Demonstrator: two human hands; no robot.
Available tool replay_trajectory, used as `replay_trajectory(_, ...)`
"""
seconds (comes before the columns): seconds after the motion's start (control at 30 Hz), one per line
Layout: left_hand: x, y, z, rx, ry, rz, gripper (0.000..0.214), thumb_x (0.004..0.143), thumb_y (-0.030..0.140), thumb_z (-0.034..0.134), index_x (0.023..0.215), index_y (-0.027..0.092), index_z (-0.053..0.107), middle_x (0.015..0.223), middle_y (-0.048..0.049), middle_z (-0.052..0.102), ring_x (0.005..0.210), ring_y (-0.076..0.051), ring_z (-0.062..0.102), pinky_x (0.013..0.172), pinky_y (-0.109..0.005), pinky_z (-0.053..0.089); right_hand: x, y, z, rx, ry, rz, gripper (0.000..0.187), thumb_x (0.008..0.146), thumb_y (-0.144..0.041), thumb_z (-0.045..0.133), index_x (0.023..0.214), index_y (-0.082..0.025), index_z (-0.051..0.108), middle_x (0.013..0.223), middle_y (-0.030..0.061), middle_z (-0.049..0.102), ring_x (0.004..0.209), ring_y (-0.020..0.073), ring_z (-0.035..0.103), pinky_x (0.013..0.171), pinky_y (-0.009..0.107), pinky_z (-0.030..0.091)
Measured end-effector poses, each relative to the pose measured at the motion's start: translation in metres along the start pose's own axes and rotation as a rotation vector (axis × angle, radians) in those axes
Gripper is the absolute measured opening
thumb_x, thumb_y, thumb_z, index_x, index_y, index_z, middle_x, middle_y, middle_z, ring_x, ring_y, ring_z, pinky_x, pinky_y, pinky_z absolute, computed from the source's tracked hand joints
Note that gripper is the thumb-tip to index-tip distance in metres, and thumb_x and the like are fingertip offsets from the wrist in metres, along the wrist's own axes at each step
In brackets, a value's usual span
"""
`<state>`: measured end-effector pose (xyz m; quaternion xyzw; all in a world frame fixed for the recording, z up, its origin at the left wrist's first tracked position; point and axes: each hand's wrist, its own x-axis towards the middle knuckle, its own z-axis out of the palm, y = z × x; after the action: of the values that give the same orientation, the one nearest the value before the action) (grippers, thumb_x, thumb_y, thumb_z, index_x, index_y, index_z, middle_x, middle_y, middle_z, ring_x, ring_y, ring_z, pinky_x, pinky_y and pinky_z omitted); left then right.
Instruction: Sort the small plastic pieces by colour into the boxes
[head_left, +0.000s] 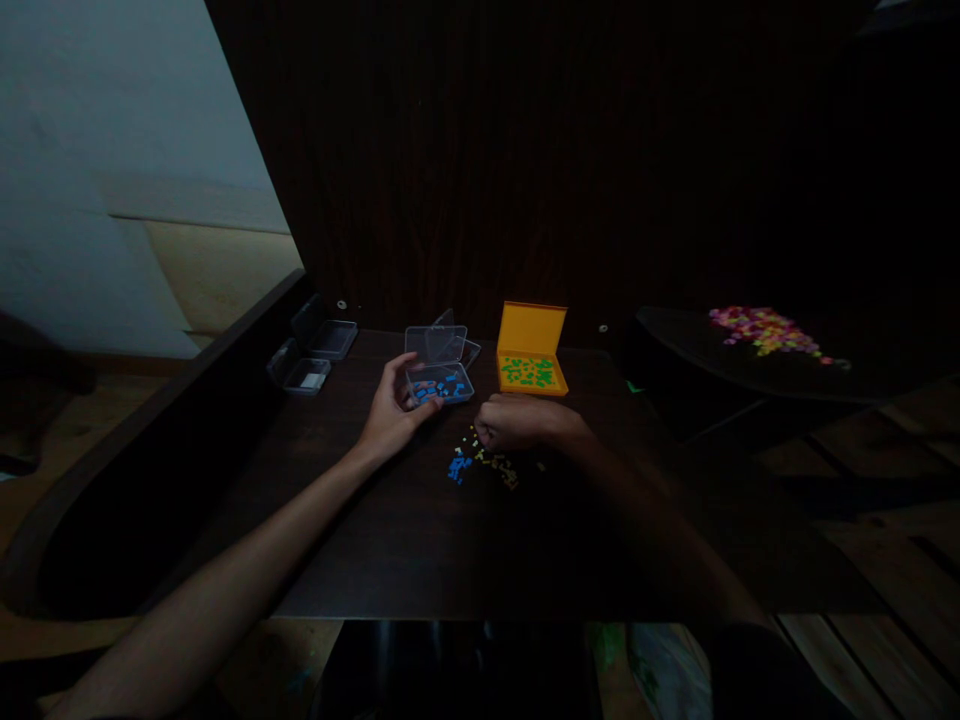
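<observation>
- Head view, left hand point(396, 408): the grip is partly open, thumb at the front and fingers at the left and back, with hold of a clear box point(456, 399) whose lid is raised.
- Clear box: it sits toward the far side of the desk point(390, 560), between the left hand and the orange box; blue pieces point(450, 387) lie inside.
- Right hand point(517, 420): the fingers curl under, their tips hidden from where I stand; I cannot tell how far the grip is closed or whether it has hold of a piece.
- Loose pieces: yellow pieces point(504, 468) lie scattered just below the right hand, with a cluster of loose blue pieces point(455, 466) to their left.
- Orange box point(532, 328): it stands open beyond the right hand, green pieces point(529, 372) spread in its base.
- Left edge of the desk: two more clear cases point(334, 340), lids up.
- Far right: a bright pink and yellow heap point(765, 332) on a dark surface.
</observation>
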<state>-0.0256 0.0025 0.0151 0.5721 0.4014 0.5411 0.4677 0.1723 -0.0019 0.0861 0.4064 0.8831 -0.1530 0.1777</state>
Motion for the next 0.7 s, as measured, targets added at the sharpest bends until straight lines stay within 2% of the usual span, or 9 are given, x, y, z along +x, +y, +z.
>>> replay_trajectory(0.13, 0.0, -0.001, 0.0, -0.015, 0.003, 0.01, 0.073, 0.062, 0.026, 0.079, 0.125, 0.024, 0.042, 0.128, -0.0105, 0.051, 0.104, -0.024, 0.062, 0.093, -0.048, 0.051, -0.01, 0.006, -0.008, 0.104, 0.007, 0.032, 0.015, 0.074, -0.016, 0.057, 0.083, -0.016, 0.069, 0.079, 0.0031, 0.068, 0.063, 0.0123, 0.055, 0.052, 0.021, 0.033)
replay_trajectory(0.37, -0.004, -0.001, 0.005, -0.039, -0.028, -0.005, 0.074, 0.062, 0.026, 0.08, 0.125, 0.024, 0.042, 0.129, -0.0113, 0.05, 0.104, -0.024, 0.062, 0.093, -0.047, 0.052, -0.029, 0.019, -0.023, 0.216, 0.285, -0.059, 0.012, 0.08, -0.018, 0.056, 0.087, -0.015, 0.066, 0.075, 0.0007, 0.063, 0.065, 0.0109, 0.052, 0.057, 0.021, 0.032)
replay_trajectory(0.53, -0.012, 0.0, 0.014, -0.062, -0.083, 0.007, 0.073, 0.064, 0.026, 0.08, 0.126, 0.024, 0.042, 0.13, -0.0112, 0.05, 0.103, -0.022, 0.062, 0.092, -0.045, 0.053, -0.025, 0.015, -0.022, 0.222, 0.456, -0.121, 0.009, 0.08, -0.018, 0.059, 0.083, -0.014, 0.067, 0.068, -0.0018, 0.058, 0.06, 0.0089, 0.049, 0.058, 0.021, 0.031)
replay_trajectory(0.7, -0.02, 0.001, 0.019, -0.115, -0.153, -0.018, 0.072, 0.065, 0.025, 0.08, 0.126, 0.025, 0.042, 0.131, -0.0112, 0.049, 0.102, -0.021, 0.062, 0.09, -0.041, 0.054, -0.016, 0.018, -0.016, 0.231, 0.48, -0.163, 0.009, 0.076, -0.016, 0.062, 0.083, -0.014, 0.068, 0.067, -0.0021, 0.057, 0.061, 0.0089, 0.048, 0.06, 0.021, 0.031)
